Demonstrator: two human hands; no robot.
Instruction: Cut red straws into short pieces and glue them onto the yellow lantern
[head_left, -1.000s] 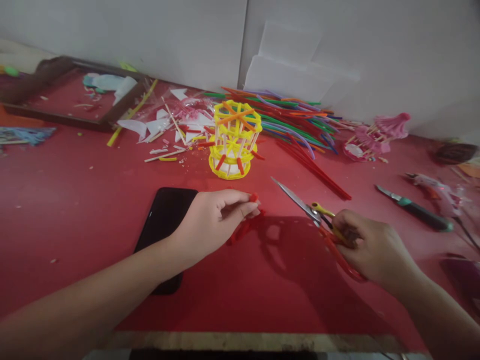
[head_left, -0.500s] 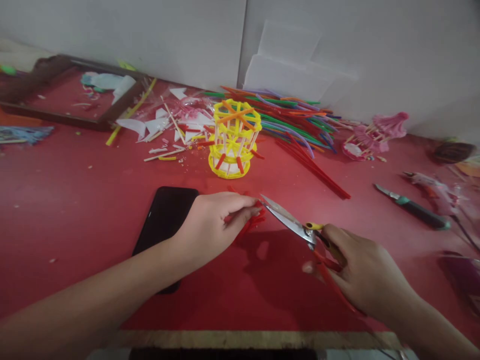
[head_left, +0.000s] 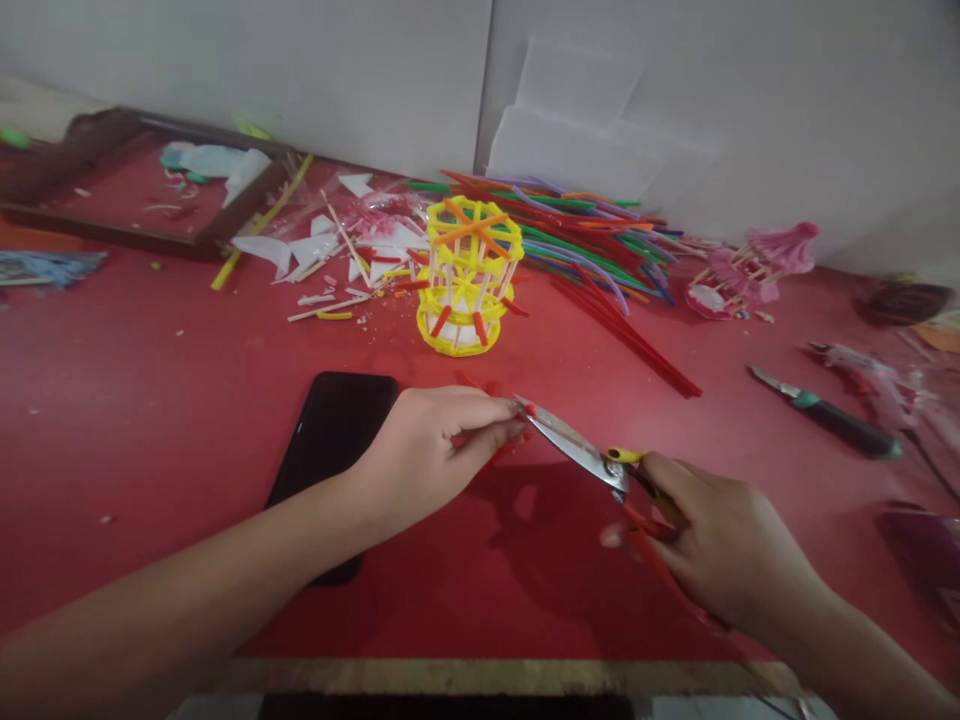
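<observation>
Left hand [head_left: 442, 435]: thumb and forefinger pinched together on a small red piece [head_left: 530, 408], which shows right at their tips; its long axis cannot be told (too little of it is exposed). Right hand [head_left: 724, 540]: fingers wrapped around the handles of the scissors [head_left: 574, 450], below and to the right of the piece. The scissors' long axis slants from there up and leftward, blade ends at the piece, just beside the left fingertips. The left hand is the nearer to it. Beyond those fingertips stands a yellow model [head_left: 469, 292]; leftward, a black phone [head_left: 341, 415] lies partly hidden.
</observation>
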